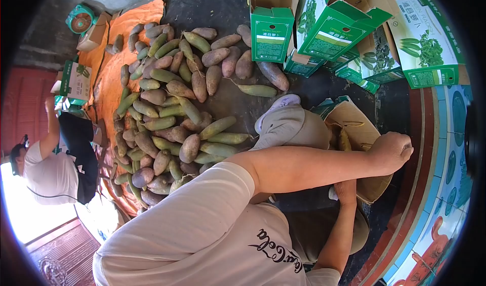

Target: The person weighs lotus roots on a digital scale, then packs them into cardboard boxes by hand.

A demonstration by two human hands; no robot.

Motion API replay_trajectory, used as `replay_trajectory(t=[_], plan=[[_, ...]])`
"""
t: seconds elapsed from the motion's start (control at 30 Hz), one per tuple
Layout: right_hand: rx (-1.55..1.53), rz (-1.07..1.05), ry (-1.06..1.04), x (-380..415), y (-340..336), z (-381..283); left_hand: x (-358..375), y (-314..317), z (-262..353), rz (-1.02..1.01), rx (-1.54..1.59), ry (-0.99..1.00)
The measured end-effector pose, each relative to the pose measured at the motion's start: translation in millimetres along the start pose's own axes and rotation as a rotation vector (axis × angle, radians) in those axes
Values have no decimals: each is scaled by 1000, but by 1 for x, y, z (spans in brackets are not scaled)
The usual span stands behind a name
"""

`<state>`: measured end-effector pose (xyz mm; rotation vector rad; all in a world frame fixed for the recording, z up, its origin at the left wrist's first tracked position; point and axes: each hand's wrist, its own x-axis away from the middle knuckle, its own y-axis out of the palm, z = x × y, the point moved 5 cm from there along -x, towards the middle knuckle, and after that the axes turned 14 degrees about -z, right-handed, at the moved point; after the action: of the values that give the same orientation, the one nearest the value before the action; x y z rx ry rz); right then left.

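My left arm reaches across to the right, and my left hand (pixel 391 153) is closed in a fist over the side of an open carton (pixel 372 134). What the fist holds, if anything, is hidden. My right hand (pixel 346 189) is at the carton's near edge, partly covered by my left forearm, and its fingers cannot be made out. Inside the carton lie a few yellowish-green radishes (pixel 344 140), partly in shadow. My bent knee (pixel 293 126) is beside the carton. On its far side, a long green radish (pixel 257 90) lies on the dark floor sheet.
A large pile of green and purplish-brown radishes (pixel 162 114) spreads over an orange sheet (pixel 101 78) and a dark sheet. Green-and-white radish cartons (pixel 273 33) stand at the back. A tiled wall (pixel 445 154) borders the right. Another person (pixel 53 172) works at the left.
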<state>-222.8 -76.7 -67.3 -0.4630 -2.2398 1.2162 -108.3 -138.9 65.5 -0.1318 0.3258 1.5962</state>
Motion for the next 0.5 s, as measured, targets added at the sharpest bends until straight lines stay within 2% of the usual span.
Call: replay_trajectory(t=[0.07,0.17,0.3,0.37,0.43,0.5], plan=[[33,-110,34,-1,8,3,0,0,1,-6,0,-5],[-169,-132,175,-7,7,-1,1,-4,4,29,-48,41],[-117,35,14,-16,5,-12,-2,-8,2,91,-207,160],[-161,66,-20,-22,-11,-31,-4,-14,3,32,-95,93],[-61,-118,106,-22,-8,-33,-3,-20,5,-53,50,-8],[-14,50,-8,-20,-20,-49,-4,-27,12,-14,51,-8]])
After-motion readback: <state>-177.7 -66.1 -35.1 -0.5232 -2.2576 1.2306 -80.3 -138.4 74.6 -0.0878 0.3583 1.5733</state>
